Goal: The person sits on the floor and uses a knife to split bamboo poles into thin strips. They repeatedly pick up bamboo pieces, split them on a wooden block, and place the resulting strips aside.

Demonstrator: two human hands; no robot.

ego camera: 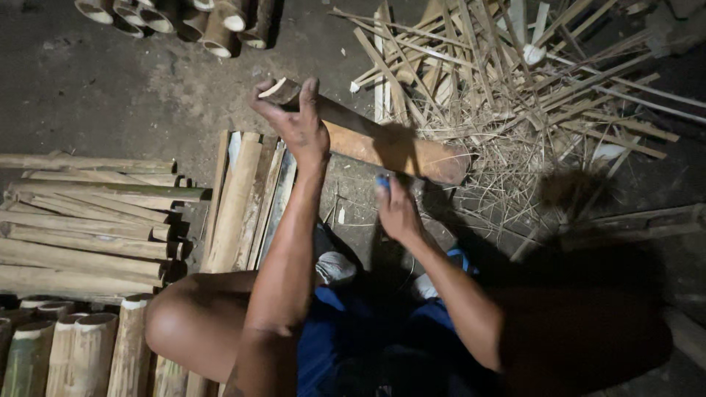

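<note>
Gripping the top end of a split bamboo section (368, 136), the left hand (298, 121) sits near centre frame, thumb and fingers curled over the cut end at about 11 o'clock from the right hand. The section slopes from that hand down toward 4 o'clock, its lower end resting on the dark ground (95, 88) at the edge of the shavings.

Right hand (396, 209) just below the section, fingers closed round a blue-handled tool (383, 180); only the blue end shows, the working part cannot be made out. Hand and bamboo are near, contact not clear in the shadow.

No packages, labels or signs seen anywhere in view.

Surroundings:
- At 1 to 2 o'clock, a loose heap of bamboo slivers and strips (515, 81), pale, criss-crossed, with fine fibres beneath.
- At 12 o'clock, top edge, cut bamboo tubes (213, 22) lying with open ends toward the camera.
- At 9 o'clock, a stack of long split bamboo pieces (88, 228) lying crosswise.
- Directly under the left forearm, flat bamboo slats (243, 198) laid side by side, running toward the person.
- At 7 o'clock, short round bamboo sections (81, 345) lying side by side.

Person's bare knee (184, 320) at lower left, blue shorts (346, 345) below centre. Right side of frame deep in shadow.
</note>
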